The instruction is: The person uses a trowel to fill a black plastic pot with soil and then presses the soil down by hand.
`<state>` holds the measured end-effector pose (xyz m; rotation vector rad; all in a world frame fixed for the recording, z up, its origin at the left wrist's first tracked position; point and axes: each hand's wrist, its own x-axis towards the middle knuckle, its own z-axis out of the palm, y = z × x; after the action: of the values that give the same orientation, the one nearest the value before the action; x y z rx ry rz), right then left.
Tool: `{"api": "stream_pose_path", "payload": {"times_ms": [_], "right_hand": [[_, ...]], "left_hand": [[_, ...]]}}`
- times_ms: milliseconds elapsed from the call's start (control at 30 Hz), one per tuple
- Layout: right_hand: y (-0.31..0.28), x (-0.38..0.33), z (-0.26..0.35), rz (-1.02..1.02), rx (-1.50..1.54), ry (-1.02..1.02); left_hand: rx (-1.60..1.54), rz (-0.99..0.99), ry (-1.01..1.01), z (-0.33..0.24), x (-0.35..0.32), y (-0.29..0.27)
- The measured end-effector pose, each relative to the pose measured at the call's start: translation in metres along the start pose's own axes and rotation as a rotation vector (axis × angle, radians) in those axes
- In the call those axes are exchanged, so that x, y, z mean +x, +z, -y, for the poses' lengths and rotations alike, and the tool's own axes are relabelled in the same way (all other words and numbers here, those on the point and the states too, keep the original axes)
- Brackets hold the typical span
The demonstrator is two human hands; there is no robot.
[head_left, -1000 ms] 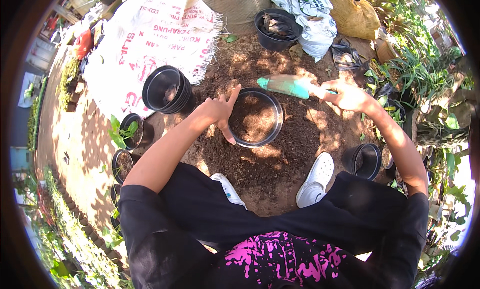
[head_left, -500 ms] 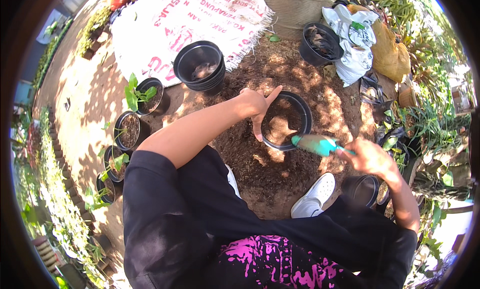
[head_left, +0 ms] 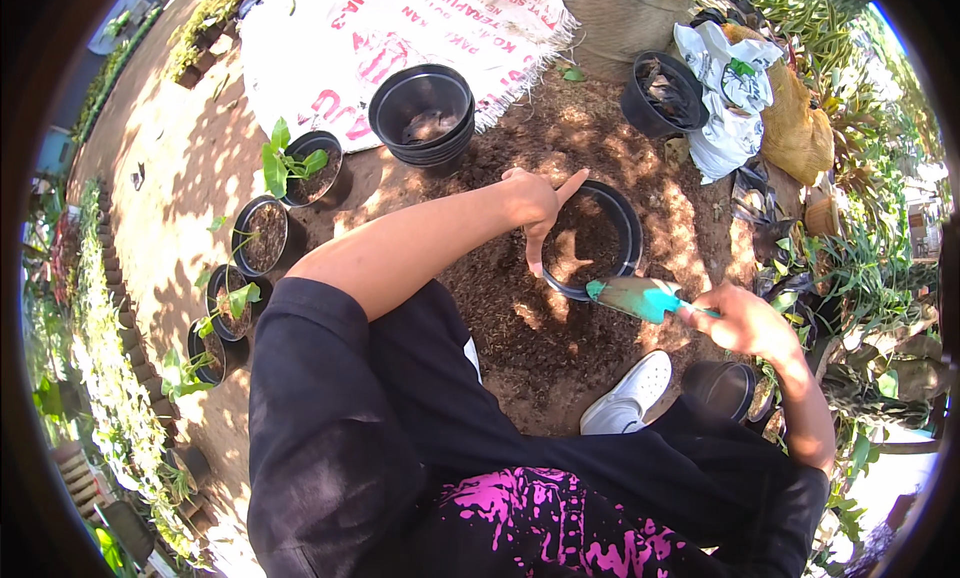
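A round black plant pot (head_left: 632,240), partly filled with dark soil, stands on the ground before me. My left hand (head_left: 540,203) holds its left side, thumb and forefinger spread along the rim. In my right hand (head_left: 742,321) a hand trowel (head_left: 640,298) with a turquoise handle is gripped, fingers closed round the handle. The trowel's tip lies at the near right rim of the pot, blade slanting out to the right. Loose dark soil (head_left: 505,308) surrounds the pot.
Stacked black pots (head_left: 420,113) stand at the far left by a printed white sack (head_left: 400,28). Potted seedlings (head_left: 265,236) line the left. A black pot with dry leaves (head_left: 662,93) and a white plastic bag (head_left: 728,98) are far right. Another black pot (head_left: 725,388) sits near my right shoe (head_left: 628,393).
The view has shifted slightly, so the surroundings appear a little further right. My left hand stays at the pot's rim, and the trowel remains beside the rim in my right hand.
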<state>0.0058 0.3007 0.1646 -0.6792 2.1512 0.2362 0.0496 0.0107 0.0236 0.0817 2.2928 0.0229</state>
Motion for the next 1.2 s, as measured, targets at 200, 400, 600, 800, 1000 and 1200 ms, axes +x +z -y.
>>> {"api": "stream_pose_path", "payload": {"times_ms": [200, 400, 600, 800, 1000, 1200], "right_hand": [[0.015, 0.002, -0.009, -0.429, -0.088, -0.124], [-0.003, 0.005, 0.000, -0.247, 0.027, -0.313], [-0.023, 0.001, 0.024, -0.346, -0.149, -0.243], [0.001, 0.066, 0.012, -0.448, -0.025, -0.461], [-0.039, 0.046, 0.044, -0.385, -0.070, -0.486], [0.003, 0.088, 0.031, -0.592, -0.285, -0.604]], "left_hand": [[-0.026, -0.008, 0.020, 0.005, 0.010, 0.008], [-0.017, 0.022, -0.001, -0.002, 0.004, -0.001], [-0.004, -0.035, -0.006, -0.001, -0.007, -0.008], [0.083, 0.004, 0.082, 0.000, -0.005, -0.005], [0.020, 0.051, -0.002, 0.000, 0.000, 0.003], [0.058, 0.080, -0.069, -0.009, 0.013, -0.006]]}}
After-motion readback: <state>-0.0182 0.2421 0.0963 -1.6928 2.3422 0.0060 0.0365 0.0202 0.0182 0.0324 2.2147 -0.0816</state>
